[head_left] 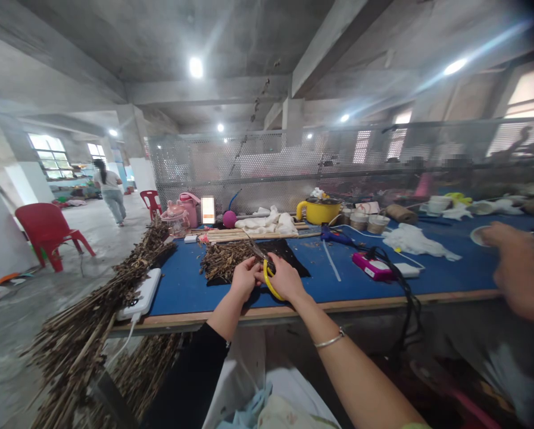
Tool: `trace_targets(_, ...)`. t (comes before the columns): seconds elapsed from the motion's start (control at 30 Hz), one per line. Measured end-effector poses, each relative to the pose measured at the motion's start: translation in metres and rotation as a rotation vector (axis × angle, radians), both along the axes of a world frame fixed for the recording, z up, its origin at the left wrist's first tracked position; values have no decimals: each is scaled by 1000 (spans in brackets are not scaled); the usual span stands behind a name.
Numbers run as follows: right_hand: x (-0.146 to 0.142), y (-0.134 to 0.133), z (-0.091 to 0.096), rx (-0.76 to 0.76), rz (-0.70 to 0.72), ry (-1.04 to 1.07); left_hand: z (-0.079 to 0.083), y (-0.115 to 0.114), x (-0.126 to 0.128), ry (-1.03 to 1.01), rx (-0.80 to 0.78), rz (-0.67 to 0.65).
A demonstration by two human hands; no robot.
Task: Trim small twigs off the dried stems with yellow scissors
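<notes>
My right hand (pixel 286 277) is closed round the yellow handles of a pair of scissors (pixel 265 269), whose blades point up and left over the blue table (pixel 360 280). Close beside it on the left, my left hand (pixel 245 277) is pinched shut near the blades; what it holds is too small to make out. Just beyond both hands lies a pile of dry brown stems (pixel 224 262) on a black cloth (pixel 289 253).
A long bundle of dry stalks (pixel 115 292) leans off the table's left corner beside a white power bank (pixel 142 293). On the table: a pink device (pixel 371 266) with black cable, white rags (pixel 414 241), yellow pot (pixel 319 210). Another person's hand (pixel 519 274) at right. Red chair (pixel 47 232) and a walking person (pixel 110 190) at left.
</notes>
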State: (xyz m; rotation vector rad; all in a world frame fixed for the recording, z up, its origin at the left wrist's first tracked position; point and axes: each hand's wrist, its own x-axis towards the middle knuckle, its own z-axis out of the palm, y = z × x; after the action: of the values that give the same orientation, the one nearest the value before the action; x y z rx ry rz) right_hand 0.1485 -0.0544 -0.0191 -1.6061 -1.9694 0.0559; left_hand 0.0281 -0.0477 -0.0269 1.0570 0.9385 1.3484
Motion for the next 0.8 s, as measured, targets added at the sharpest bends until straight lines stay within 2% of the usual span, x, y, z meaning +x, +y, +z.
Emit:
trace_targets(0.2,0,-1,1,-12,34,56,1,0,0,-20,1,-29)
trace_targets(0.53,1,-4,2,-49,-63,-8,7,-4,1,-22,-60,-16)
trace_targets(0.8,0,1,-3,17,-36,-14,-1,4,1,-19,-30,49)
